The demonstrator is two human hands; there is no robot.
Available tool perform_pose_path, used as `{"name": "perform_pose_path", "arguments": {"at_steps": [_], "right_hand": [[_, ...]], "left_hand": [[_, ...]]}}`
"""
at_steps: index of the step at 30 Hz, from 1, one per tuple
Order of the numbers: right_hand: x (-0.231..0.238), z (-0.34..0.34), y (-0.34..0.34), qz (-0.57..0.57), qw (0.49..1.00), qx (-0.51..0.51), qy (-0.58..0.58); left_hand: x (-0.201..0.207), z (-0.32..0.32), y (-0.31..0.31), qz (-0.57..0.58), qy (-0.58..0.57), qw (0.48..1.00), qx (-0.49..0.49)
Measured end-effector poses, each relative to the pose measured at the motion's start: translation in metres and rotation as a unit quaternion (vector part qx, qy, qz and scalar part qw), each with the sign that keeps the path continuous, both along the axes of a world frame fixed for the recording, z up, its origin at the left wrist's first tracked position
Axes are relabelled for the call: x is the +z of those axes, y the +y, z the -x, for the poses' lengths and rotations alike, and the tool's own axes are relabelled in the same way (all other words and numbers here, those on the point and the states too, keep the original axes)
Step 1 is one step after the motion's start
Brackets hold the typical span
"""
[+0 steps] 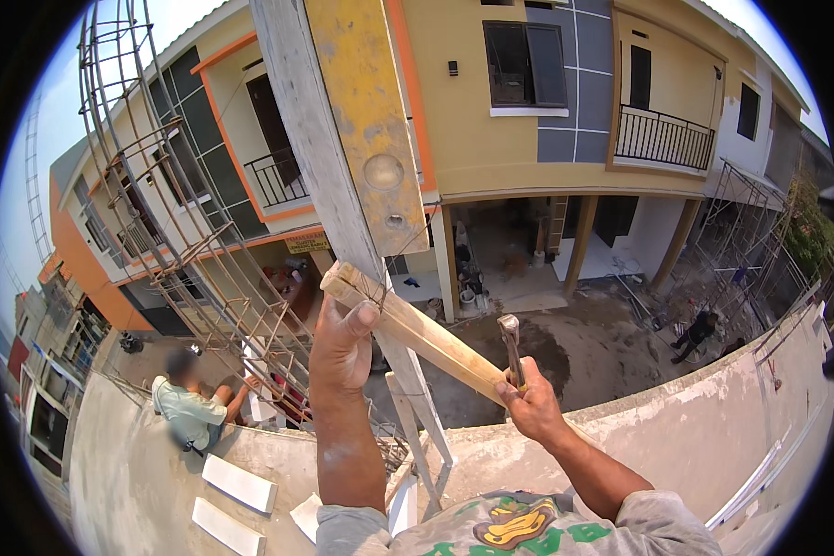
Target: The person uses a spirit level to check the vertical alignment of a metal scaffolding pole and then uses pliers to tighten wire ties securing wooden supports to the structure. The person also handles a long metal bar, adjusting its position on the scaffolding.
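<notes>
Centrally, one wooden batten (426,334) slants across an upright plank (313,120), apparently steadied by left hand (341,347), finger grip unclear. Right hand (534,408): fingers clamped on pincers (512,348) at batten's lower end

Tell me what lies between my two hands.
In the head view, a wooden batten spans from your left hand to your right hand.

Left: seated person (190,417) near white slabs (239,483). Background: yellow building (477,139), dark window (525,63), black balcony railing (665,136); right, scaffolding (741,215).
</notes>
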State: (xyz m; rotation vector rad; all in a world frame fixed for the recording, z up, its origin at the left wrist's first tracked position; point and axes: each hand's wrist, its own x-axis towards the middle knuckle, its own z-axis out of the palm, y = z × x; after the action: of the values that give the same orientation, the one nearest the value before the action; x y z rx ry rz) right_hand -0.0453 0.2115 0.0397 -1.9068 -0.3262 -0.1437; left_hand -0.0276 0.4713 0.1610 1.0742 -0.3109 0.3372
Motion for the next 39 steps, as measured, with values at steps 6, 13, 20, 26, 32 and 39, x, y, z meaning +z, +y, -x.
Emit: {"name": "perform_pose_path", "arguments": {"at_steps": [6,13,20,26,32,39], "right_hand": [[-0.004,-0.004,-0.003,-0.014,1.0,0.016,0.018],[-0.007,-0.008,-0.009,-0.02,0.999,0.04,0.012],[-0.014,-0.013,-0.017,-0.042,0.996,0.076,0.025],[-0.016,-0.02,-0.02,-0.08,0.992,0.096,0.035],[-0.02,-0.019,-0.037,-0.071,0.986,0.082,0.127],[-0.054,-0.011,-0.056,-0.079,0.987,0.032,0.14]], "left_hand": [[0.004,0.014,-0.02,0.023,-0.025,0.999,0.043],[0.002,0.016,-0.043,0.091,-0.023,0.986,0.135],[0.004,0.021,-0.05,-0.012,-0.001,0.983,0.182],[0.004,0.02,-0.034,-0.116,0.0,0.975,0.189],[-0.007,0.015,-0.032,-0.102,-0.005,0.98,0.172],[-0.031,0.002,-0.018,-0.094,-0.019,0.984,0.152]]}}
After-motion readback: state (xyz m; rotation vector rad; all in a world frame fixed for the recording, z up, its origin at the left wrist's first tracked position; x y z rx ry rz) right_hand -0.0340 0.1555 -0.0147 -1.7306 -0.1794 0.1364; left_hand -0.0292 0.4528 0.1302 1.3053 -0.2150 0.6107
